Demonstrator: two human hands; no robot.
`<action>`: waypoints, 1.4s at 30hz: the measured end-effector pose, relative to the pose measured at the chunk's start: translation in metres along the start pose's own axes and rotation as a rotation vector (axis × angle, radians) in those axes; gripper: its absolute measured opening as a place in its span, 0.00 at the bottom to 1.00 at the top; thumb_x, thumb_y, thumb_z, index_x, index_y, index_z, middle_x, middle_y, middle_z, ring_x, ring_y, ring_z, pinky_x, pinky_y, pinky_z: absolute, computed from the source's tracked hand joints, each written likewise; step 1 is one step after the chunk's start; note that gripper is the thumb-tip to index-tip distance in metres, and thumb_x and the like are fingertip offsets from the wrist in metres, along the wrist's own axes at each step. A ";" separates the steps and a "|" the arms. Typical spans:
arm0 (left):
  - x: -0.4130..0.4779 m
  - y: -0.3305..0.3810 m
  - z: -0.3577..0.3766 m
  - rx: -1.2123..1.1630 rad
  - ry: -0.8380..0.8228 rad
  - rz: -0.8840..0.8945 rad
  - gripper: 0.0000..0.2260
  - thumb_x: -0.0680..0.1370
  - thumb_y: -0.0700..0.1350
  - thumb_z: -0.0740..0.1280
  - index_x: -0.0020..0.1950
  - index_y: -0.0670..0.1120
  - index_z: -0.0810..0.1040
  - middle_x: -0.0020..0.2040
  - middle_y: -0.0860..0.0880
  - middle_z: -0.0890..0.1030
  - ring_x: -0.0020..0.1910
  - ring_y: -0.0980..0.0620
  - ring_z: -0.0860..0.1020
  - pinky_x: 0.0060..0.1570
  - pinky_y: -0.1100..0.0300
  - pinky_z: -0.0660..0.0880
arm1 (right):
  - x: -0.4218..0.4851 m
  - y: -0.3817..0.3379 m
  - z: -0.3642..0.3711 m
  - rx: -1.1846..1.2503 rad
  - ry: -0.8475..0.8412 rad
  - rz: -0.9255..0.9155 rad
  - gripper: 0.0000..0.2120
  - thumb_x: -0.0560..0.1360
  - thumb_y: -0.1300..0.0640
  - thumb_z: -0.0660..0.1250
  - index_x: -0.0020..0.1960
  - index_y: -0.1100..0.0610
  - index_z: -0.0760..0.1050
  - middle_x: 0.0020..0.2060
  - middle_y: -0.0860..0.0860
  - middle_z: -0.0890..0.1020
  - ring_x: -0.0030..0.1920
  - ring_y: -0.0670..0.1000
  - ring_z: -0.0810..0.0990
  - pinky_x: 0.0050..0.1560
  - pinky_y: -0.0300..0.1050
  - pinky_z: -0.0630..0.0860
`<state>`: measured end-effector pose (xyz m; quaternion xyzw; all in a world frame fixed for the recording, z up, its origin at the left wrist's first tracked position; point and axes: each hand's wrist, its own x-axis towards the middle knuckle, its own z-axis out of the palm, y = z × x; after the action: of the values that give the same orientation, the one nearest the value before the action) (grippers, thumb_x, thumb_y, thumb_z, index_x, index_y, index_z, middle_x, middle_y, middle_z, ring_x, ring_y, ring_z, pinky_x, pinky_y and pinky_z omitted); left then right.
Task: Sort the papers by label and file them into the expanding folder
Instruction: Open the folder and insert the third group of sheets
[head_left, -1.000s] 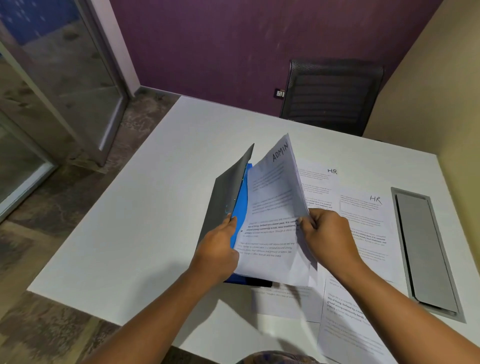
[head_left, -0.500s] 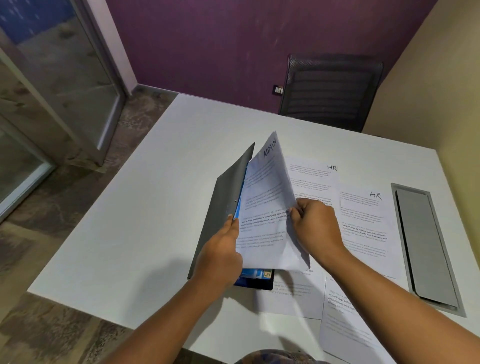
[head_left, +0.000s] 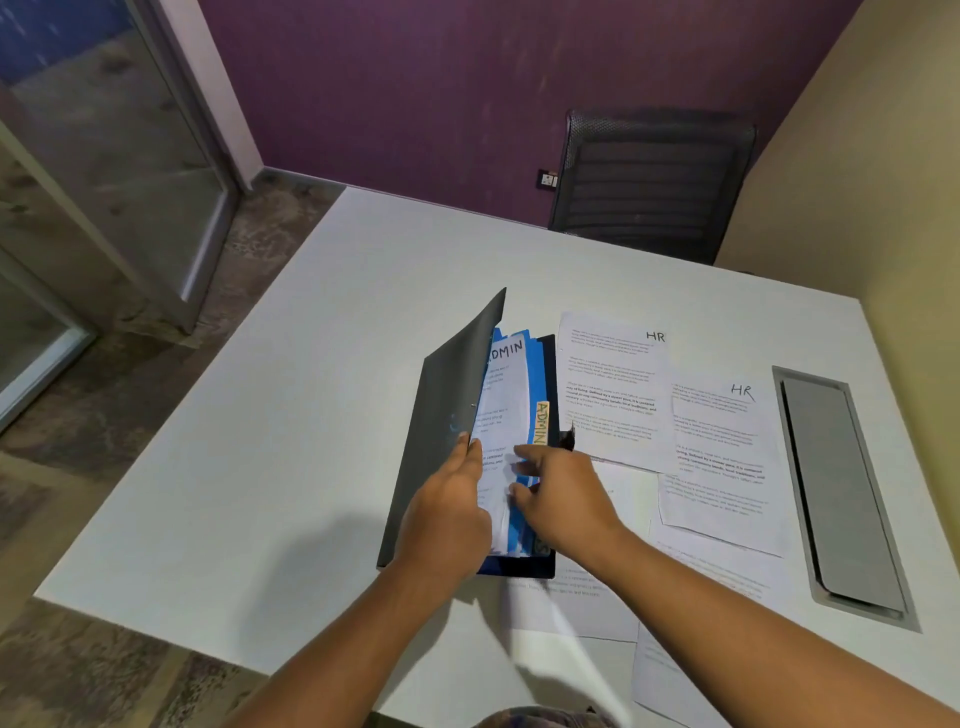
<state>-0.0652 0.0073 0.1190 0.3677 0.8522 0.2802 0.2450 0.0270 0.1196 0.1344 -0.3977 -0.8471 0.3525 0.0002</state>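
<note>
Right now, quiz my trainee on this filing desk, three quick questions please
1. True or false: the ADMIN sheet sits inside the folder.
2. The loose sheet just right of the folder is labelled: A) HR B) LEGAL C) SALES
3. Fill in: the left hand holds the folder's ____ up.
Key: 1 true; 2 A; 3 cover.

**What the view does not show**

The grey cover of the expanding folder (head_left: 447, 441) hides the left part of the ADMIN sheet (head_left: 506, 384). The left hand (head_left: 449, 514) and the right hand (head_left: 563, 499) cover its lower half. The printed lines on the HR sheets (head_left: 618, 384) are too small to read. The loose papers (head_left: 675, 670) at lower right are cut by the bottom edge.
</note>
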 end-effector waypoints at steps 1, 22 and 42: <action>0.001 0.000 0.001 -0.004 -0.001 0.007 0.30 0.79 0.37 0.61 0.80 0.48 0.57 0.81 0.52 0.56 0.74 0.49 0.67 0.69 0.59 0.68 | 0.000 -0.002 0.002 -0.006 -0.001 -0.010 0.22 0.76 0.60 0.69 0.70 0.57 0.74 0.60 0.52 0.83 0.60 0.50 0.81 0.62 0.38 0.72; 0.030 -0.019 0.048 0.074 -0.113 -0.080 0.35 0.80 0.42 0.66 0.81 0.55 0.50 0.81 0.53 0.53 0.58 0.52 0.78 0.42 0.58 0.83 | -0.066 0.127 -0.027 0.023 0.092 0.135 0.14 0.74 0.55 0.73 0.59 0.51 0.80 0.57 0.43 0.81 0.55 0.43 0.80 0.54 0.42 0.80; 0.036 -0.086 0.102 0.486 -0.366 -0.019 0.28 0.84 0.50 0.57 0.81 0.50 0.48 0.82 0.48 0.41 0.80 0.44 0.39 0.74 0.47 0.59 | -0.145 0.216 -0.008 0.064 0.145 0.459 0.07 0.74 0.53 0.73 0.52 0.50 0.80 0.51 0.48 0.84 0.56 0.51 0.81 0.56 0.48 0.78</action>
<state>-0.0658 0.0156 -0.0186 0.4518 0.8394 -0.0050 0.3020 0.2736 0.1206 0.0524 -0.6039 -0.7206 0.3406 -0.0065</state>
